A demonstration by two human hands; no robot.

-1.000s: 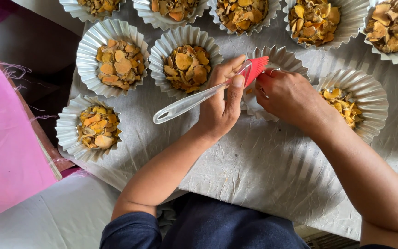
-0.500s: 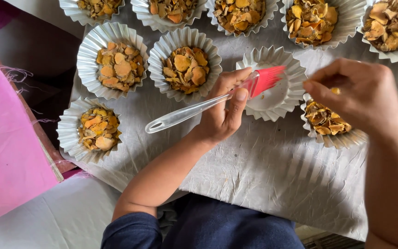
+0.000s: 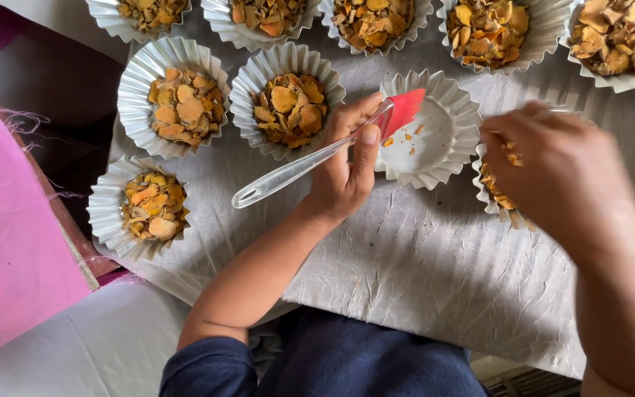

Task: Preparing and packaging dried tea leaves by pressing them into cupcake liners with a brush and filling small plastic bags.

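Seen from above, the left hand closes around a clear-handled brush, its red bristles in a nearly empty white fluted paper cup holding only a few orange crumbs. Just to the right, the blurred right hand covers a filled cup; its grip cannot be told. Beyond, cups of dried orange slices already stand filled.

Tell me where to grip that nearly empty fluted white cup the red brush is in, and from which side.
Grip the nearly empty cup by its near, lower rim, probably coming from below. The flared, pleated wall gives an edge to pinch, the left hand and brush crowd its left, and the right hand crowds its right.
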